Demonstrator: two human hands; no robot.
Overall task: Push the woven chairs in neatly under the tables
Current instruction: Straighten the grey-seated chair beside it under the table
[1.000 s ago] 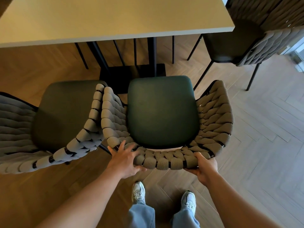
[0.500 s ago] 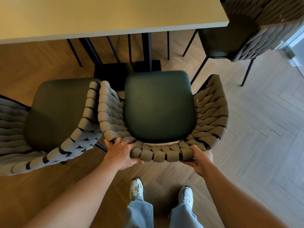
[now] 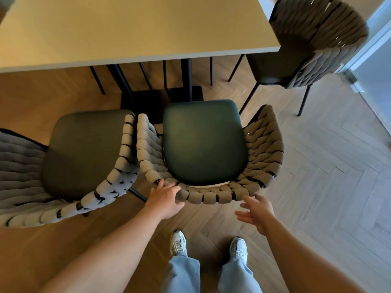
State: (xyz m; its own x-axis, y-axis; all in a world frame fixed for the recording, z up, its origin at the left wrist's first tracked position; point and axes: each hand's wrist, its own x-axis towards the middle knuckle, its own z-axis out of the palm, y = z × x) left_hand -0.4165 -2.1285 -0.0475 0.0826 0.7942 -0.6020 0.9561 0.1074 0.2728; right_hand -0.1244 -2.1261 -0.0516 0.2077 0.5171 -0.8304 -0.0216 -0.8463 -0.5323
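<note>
A woven chair (image 3: pixel 213 194) with a dark green seat stands right in front of me, its seat front near the edge of the pale table (image 3: pixel 135 28). My left hand (image 3: pixel 165 197) rests on the left end of its curved woven back, fingers over the rim. My right hand (image 3: pixel 256 212) hovers just below the right end of the back, fingers spread, touching nothing. A second woven chair (image 3: pixel 84 151) stands to the left, its arm pressed against the first chair's arm. Both seats lie outside the table edge.
A third woven chair (image 3: pixel 306 49) stands at the table's far right end. Black table legs and a base plate (image 3: pixel 160 98) sit under the tabletop. My two white shoes (image 3: pixel 208 245) stand on the herringbone wood floor. A pale door frame (image 3: pixel 372 43) is at the right.
My right hand has let go of the chair back and opened just below it. The left hand stays on the rim. The chair sits a little nearer the table.
</note>
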